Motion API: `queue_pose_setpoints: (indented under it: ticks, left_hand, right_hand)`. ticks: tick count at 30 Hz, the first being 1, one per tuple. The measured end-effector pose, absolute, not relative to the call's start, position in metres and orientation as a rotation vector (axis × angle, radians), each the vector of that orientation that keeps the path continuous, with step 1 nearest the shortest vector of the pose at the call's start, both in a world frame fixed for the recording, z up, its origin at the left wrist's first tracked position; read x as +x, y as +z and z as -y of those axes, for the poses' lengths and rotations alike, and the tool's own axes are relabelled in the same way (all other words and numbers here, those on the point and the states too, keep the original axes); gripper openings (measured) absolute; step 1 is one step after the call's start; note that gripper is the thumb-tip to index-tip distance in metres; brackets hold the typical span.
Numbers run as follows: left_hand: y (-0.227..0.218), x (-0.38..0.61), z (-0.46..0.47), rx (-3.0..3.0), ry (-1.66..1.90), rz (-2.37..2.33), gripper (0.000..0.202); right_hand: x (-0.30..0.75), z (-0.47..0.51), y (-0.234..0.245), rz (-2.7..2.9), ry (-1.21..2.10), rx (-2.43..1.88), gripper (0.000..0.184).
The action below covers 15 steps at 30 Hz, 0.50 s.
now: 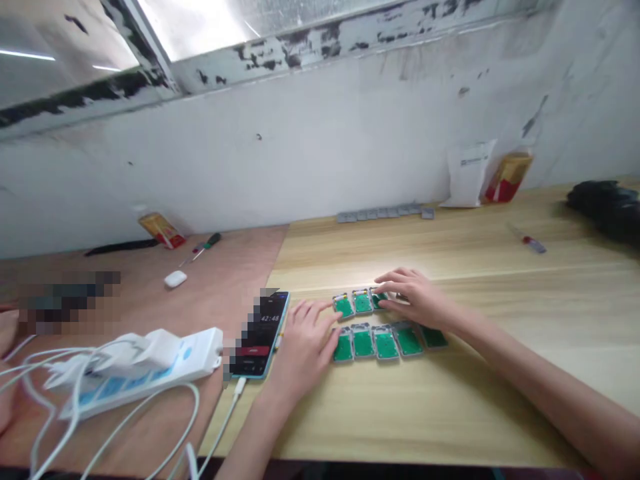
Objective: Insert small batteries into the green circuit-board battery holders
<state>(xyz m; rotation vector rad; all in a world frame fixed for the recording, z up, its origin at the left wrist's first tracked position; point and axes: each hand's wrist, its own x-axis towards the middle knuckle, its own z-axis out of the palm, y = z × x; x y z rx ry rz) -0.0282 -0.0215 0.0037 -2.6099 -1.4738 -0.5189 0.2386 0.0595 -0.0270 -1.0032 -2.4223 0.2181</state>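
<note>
Green circuit boards (363, 343) sit by the open, empty left grip (303, 353) and right grip (417, 300).

The phone screen (260, 333) shows the digits 42:48; the bag's label is too small to read.

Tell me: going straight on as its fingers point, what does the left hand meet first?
Probably the green circuit board at the left end of the upper row; the left hand sits at its edge, though contact is unclear.
</note>
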Motion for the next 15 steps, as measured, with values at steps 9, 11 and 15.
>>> queue_pose_setpoints:
  ticks: [9,11,15]
  left_hand:
    - [0.005,0.017,-0.027,-2.813,-0.411,1.194,0.021]
    - [0.003,0.019,-0.029,-2.821,-0.407,1.172,0.02]
    - [-0.002,0.019,-0.031,-2.839,-0.44,1.174,0.021]
  right_hand:
    - [0.235,-0.058,-0.03,2.416,0.256,-0.992,0.019]
    - [0.234,-0.059,-0.032,2.402,0.275,-0.993,0.018]
    - [0.234,-0.061,-0.036,2.372,0.311,-1.01,0.017]
